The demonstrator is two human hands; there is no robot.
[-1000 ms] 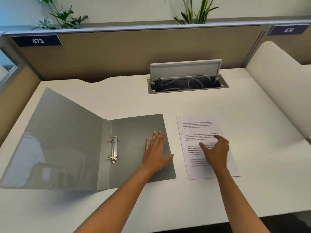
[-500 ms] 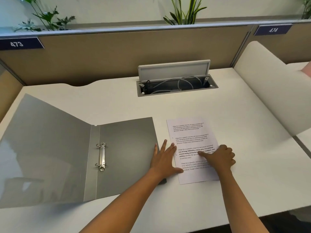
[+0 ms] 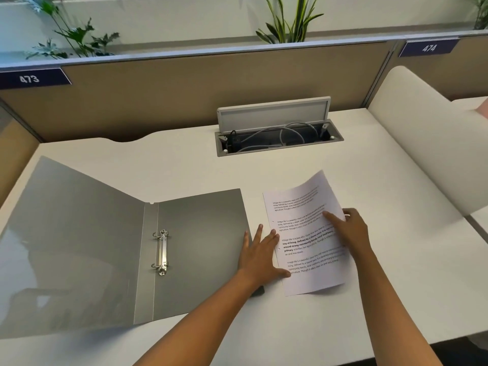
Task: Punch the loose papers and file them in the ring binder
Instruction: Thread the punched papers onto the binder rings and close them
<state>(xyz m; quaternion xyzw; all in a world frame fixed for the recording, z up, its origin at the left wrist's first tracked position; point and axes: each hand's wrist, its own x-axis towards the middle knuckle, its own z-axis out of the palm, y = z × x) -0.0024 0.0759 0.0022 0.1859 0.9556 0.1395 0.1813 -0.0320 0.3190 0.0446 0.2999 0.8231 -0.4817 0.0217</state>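
Note:
A grey ring binder (image 3: 111,247) lies open on the white desk, its two metal rings (image 3: 161,250) shut near the spine. To its right is a printed sheet of paper (image 3: 303,231) with two punched holes along its left edge. My right hand (image 3: 348,231) grips the sheet's right edge, thumb on top and fingers behind, and that side is lifted and curled off the desk. My left hand (image 3: 261,254) lies flat with straight fingers across the binder's right edge, thumb touching the sheet's left margin.
An open cable tray (image 3: 277,141) with its lid up sits in the desk at the back. A beige partition (image 3: 184,96) runs behind it, and a white curved divider (image 3: 435,143) bounds the right side. The desk's front edge is close below my arms.
My right hand went from pressing on the sheet to gripping its right edge and lifting it. My left hand slid right from the binder cover to the sheet's left margin.

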